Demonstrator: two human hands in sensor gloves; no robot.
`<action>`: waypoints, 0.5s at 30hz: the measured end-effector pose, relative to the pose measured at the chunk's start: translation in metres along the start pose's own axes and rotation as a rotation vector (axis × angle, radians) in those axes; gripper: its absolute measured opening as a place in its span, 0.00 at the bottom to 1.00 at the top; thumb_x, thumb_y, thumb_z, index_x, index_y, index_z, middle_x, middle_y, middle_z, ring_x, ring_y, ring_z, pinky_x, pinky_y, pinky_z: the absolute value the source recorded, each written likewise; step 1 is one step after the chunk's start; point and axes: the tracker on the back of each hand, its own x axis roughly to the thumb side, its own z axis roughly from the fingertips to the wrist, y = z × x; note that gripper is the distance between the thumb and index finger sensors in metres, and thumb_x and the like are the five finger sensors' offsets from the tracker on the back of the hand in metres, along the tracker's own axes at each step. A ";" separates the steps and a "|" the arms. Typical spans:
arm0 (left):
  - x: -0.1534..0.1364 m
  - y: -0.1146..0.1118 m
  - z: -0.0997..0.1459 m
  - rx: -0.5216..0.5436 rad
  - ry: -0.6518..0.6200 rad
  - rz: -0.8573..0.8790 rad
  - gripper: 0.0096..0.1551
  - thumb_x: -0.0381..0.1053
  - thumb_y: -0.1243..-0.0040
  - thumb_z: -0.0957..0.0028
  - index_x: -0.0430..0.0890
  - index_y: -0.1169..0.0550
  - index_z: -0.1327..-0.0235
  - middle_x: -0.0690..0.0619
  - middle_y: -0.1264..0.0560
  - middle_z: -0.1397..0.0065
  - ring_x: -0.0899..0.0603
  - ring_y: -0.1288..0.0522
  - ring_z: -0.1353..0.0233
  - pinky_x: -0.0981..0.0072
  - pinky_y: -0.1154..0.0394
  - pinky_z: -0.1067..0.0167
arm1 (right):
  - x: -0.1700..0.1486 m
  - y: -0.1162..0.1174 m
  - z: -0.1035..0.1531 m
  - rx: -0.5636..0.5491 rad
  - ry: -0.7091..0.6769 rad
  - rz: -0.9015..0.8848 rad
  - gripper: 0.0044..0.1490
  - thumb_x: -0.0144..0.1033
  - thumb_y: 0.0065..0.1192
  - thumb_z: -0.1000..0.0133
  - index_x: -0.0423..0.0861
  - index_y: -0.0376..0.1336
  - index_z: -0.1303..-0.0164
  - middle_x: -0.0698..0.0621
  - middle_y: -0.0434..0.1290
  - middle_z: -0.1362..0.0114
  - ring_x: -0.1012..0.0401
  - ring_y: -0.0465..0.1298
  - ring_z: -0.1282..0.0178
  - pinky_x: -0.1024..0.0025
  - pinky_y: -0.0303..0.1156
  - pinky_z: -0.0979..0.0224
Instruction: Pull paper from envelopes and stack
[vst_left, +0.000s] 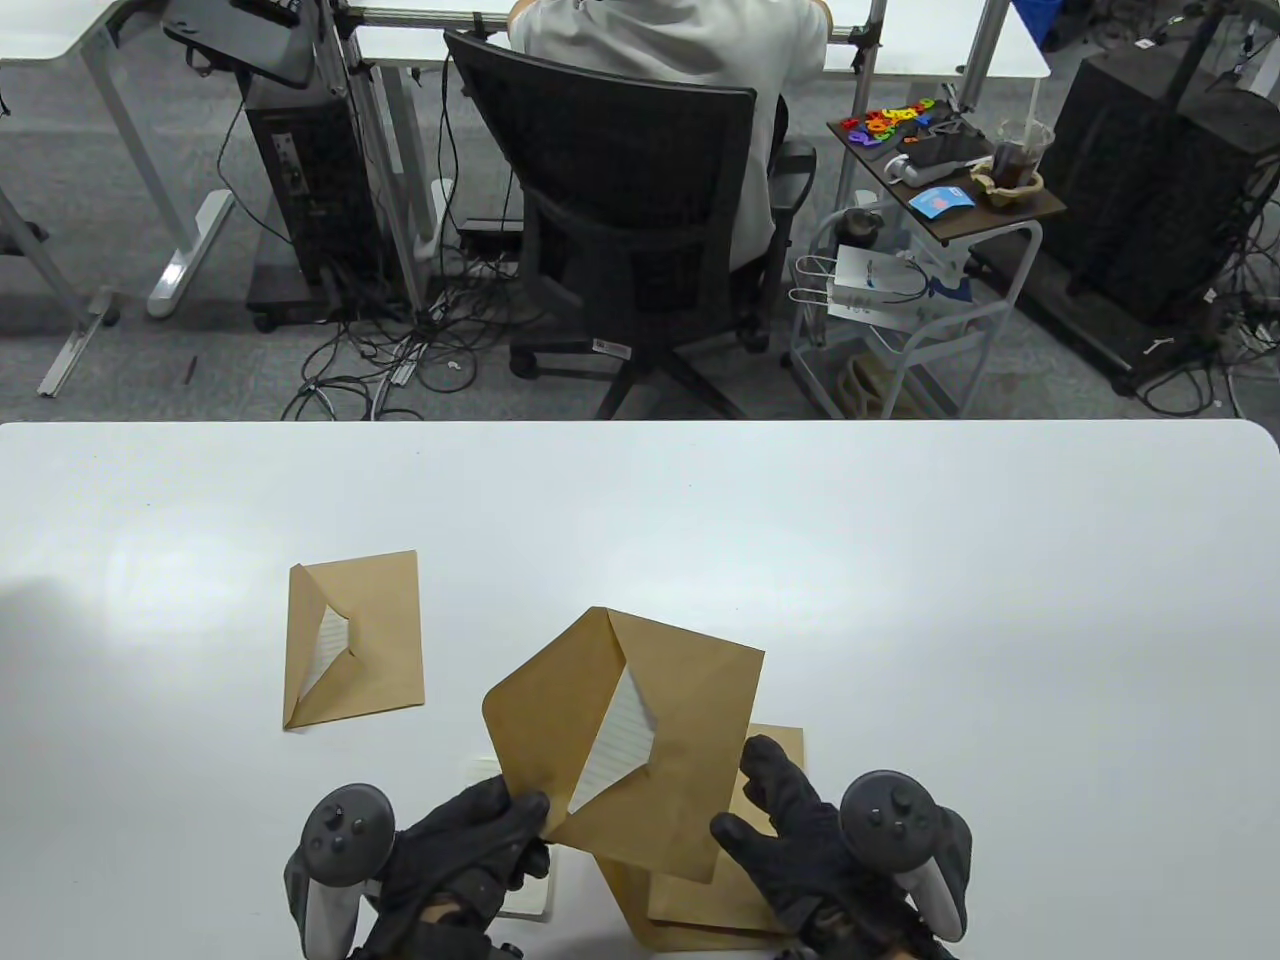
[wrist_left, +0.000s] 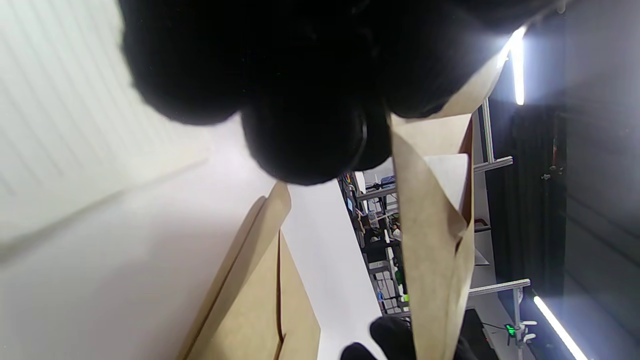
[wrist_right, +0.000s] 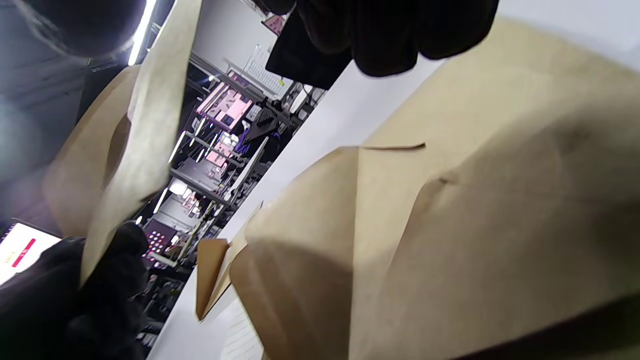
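I hold a brown envelope (vst_left: 680, 740) tilted above the table, flap open to the left, with lined white paper (vst_left: 615, 745) showing inside. My left hand (vst_left: 500, 820) pinches its lower left corner. My right hand (vst_left: 745, 790) is at its lower right edge with fingers spread, thumb touching the edge. The envelope also shows in the left wrist view (wrist_left: 430, 240) and in the right wrist view (wrist_right: 145, 110). A sheet of lined paper (vst_left: 525, 895) lies on the table under my left hand.
Two more brown envelopes (vst_left: 720, 900) lie overlapped under the held one, also in the right wrist view (wrist_right: 450, 200). Another envelope (vst_left: 352, 640), with paper showing in its opening, lies to the left. An office chair (vst_left: 640, 220) stands beyond the far table edge.
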 end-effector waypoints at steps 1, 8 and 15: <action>-0.001 0.000 0.000 -0.006 -0.004 0.018 0.24 0.53 0.29 0.44 0.42 0.15 0.40 0.50 0.12 0.49 0.49 0.09 0.58 0.56 0.13 0.59 | -0.001 0.002 -0.001 0.010 0.009 -0.014 0.57 0.66 0.60 0.57 0.49 0.47 0.23 0.45 0.61 0.19 0.43 0.73 0.25 0.46 0.70 0.28; -0.004 -0.005 -0.002 -0.056 -0.022 0.047 0.24 0.54 0.30 0.43 0.43 0.16 0.40 0.51 0.13 0.48 0.49 0.09 0.57 0.56 0.14 0.58 | -0.007 0.009 -0.007 0.071 0.007 -0.166 0.44 0.57 0.66 0.55 0.48 0.62 0.31 0.47 0.81 0.37 0.52 0.88 0.49 0.57 0.82 0.48; -0.005 -0.009 -0.003 -0.070 -0.043 0.022 0.24 0.53 0.30 0.43 0.44 0.17 0.38 0.51 0.13 0.46 0.48 0.10 0.55 0.55 0.14 0.57 | -0.014 0.009 -0.009 0.066 0.067 -0.365 0.32 0.47 0.68 0.52 0.47 0.69 0.39 0.50 0.87 0.49 0.56 0.90 0.61 0.60 0.84 0.56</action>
